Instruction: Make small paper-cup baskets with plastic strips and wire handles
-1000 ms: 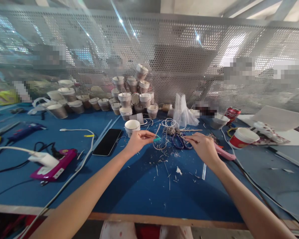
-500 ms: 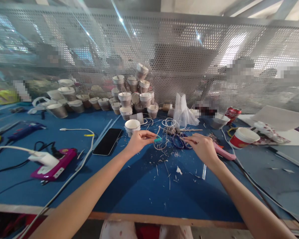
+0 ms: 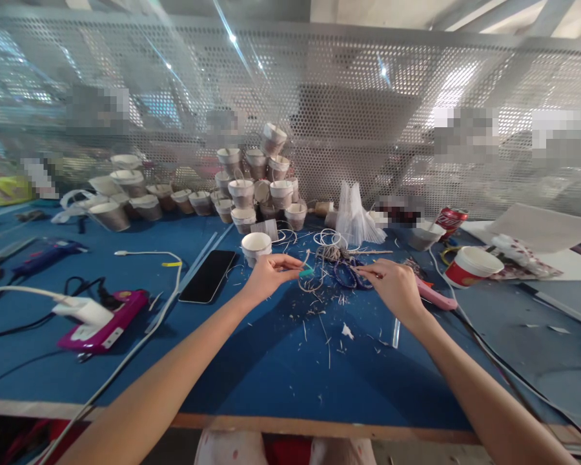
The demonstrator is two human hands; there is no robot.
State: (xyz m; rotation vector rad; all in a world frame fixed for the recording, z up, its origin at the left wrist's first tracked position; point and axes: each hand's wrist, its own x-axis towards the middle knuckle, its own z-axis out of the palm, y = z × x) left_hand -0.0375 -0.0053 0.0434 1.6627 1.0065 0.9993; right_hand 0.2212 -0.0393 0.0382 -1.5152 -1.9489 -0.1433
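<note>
My left hand [image 3: 270, 278] pinches a small teal piece [image 3: 306, 271] between thumb and fingertips, with a thin pale strand looping beside it. My right hand [image 3: 392, 281] is closed at the fingertips on something thin, too small to make out. Between my hands lie blue-handled scissors [image 3: 345, 275], partly behind the right fingertips. A bundle of pale cord [image 3: 330, 253] rests just behind them. Just behind my left hand stands a white cup [image 3: 256, 247]. Scraps of fibre are scattered on the blue table [image 3: 271, 381] below my hands.
Small grey-white pots [image 3: 242, 194] are stacked at the back. A black phone [image 3: 208, 276] and magenta power strip [image 3: 104, 321] lie left, with white cables. On the right are a pink glue gun [image 3: 436, 295], a red-and-white cup [image 3: 473, 267] and a red can [image 3: 450, 221].
The view has shifted very slightly. My right fingertips have curled a little; my left hand keeps its pinch on the teal piece.
</note>
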